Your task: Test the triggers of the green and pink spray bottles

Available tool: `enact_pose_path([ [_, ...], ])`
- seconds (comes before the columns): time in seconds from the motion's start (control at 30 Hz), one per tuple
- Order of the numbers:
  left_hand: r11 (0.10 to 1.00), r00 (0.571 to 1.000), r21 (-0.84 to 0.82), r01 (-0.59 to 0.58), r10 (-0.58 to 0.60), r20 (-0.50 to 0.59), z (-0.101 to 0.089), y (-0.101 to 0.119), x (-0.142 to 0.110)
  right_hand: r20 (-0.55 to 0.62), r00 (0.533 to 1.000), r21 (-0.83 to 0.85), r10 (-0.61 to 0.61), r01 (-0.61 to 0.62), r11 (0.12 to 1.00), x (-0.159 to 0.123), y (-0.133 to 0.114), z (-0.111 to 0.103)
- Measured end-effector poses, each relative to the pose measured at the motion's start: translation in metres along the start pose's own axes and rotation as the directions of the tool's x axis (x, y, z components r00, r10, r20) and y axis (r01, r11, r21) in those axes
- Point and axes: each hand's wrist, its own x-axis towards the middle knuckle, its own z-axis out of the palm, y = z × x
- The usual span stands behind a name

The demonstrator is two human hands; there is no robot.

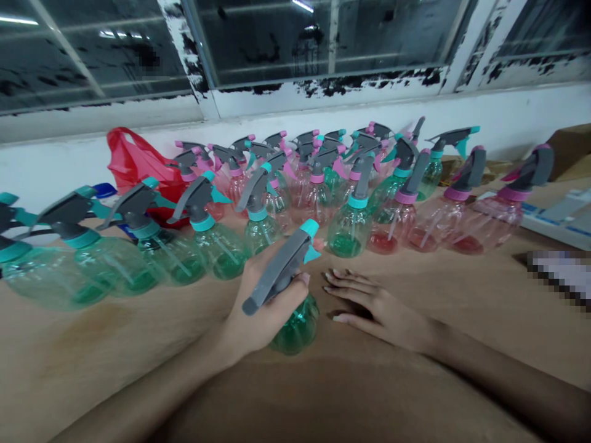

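Note:
My left hand (263,307) is closed around the neck of a green spray bottle (295,329) at the middle front of the table. The bottle has a grey trigger head with a turquoise nozzle, pointing up and to the right; its collar is hidden by my fingers. To the right of it my right hand (369,301) rests palm down on the table, fingers stretched out and holding nothing. Just beyond both hands stands another green spray bottle (349,231) with a turquoise collar. A pink spray bottle (391,227) is beside that one.
Several green spray bottles (178,255) line the left, and more pink and green ones crowd the back. Behind them lies a red plastic bag (141,163). A blurred flat object (561,271) and a white-and-blue box (563,215) are at the right. Windows (323,43) rise behind the table (286,400).

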Motion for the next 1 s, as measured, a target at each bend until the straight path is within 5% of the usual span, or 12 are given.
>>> enact_pose_path([
  [0.6, 0.999, 0.998, -0.016, -0.047, 0.046, -0.037, 0.0008, -0.0024, 0.0003, 0.0, 1.0, 0.015, -0.002, 0.002, 1.0, -0.0003, 0.0007, 0.0003],
  [1.0, 0.987, 0.997, -0.153, -0.046, 0.054, 0.051, -0.0002, -0.0022, 0.0, 0.015, 1.0, 0.013, 0.001, -0.001, 1.0, 0.0004, -0.0003, -0.0007],
])
